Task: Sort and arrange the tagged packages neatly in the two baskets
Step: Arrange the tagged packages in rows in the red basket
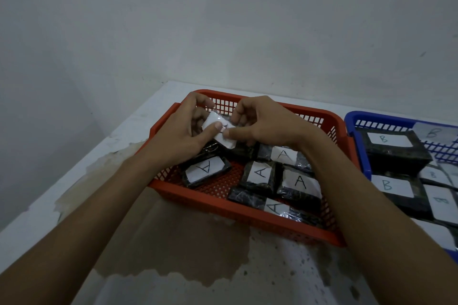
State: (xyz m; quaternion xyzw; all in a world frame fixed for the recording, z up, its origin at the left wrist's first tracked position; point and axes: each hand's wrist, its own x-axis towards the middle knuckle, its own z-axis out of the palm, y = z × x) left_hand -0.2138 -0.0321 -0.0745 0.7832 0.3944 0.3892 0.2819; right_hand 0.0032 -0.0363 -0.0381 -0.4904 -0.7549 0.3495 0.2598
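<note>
Both hands hold one small package (219, 132) with a white tag above the back left of the orange basket (238, 210). My left hand (183, 131) grips its left end, thumb pressed on the tag. My right hand (260, 124) pinches its right end, thumb on the tag too. The letter on that tag is hidden. Inside the orange basket lie several dark wrapped packages tagged A (300, 182), loosely scattered. The blue basket (357, 119) at the right holds several dark packages tagged B (386, 140).
The baskets stand side by side on a white table (173, 267) with a large brownish stain on its near part. A grey wall (223, 20) rises right behind the table. The table's left edge (74, 163) runs diagonally.
</note>
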